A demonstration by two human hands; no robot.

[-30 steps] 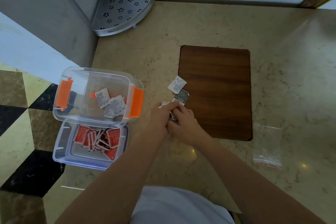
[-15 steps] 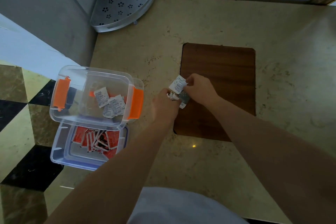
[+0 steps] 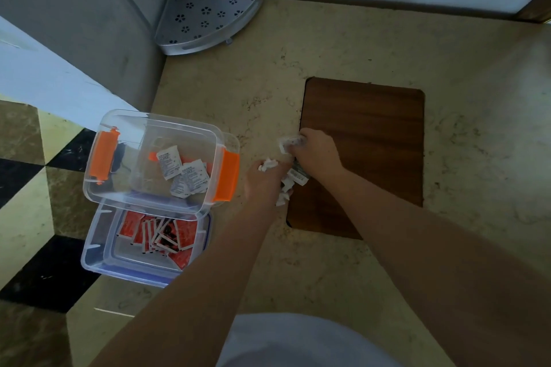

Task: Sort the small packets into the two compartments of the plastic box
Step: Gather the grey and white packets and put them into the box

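Nearest, the clear plastic lower compartment (image 3: 98, 250) holds red packets; the clear upper compartment with orange latches (image 3: 125, 128) just beyond holds white ones. Right of the box, the left hand (image 3: 262, 185) is closed on crumpled small white packets (image 3: 284, 188); the right hand (image 3: 317, 152) pinches another at the brown wooden board's (image 3: 372, 134) left edge. She should gather all, then carry them across the bare marble table (image 3: 268, 83) to the upper compartment, clearing its rim.

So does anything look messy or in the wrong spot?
Nothing is spilled or broken. White packets lie in the upper compartment, red packets in the lower compartment. The left hand and right hand both clutch crumpled white packets at the wooden board's edge.
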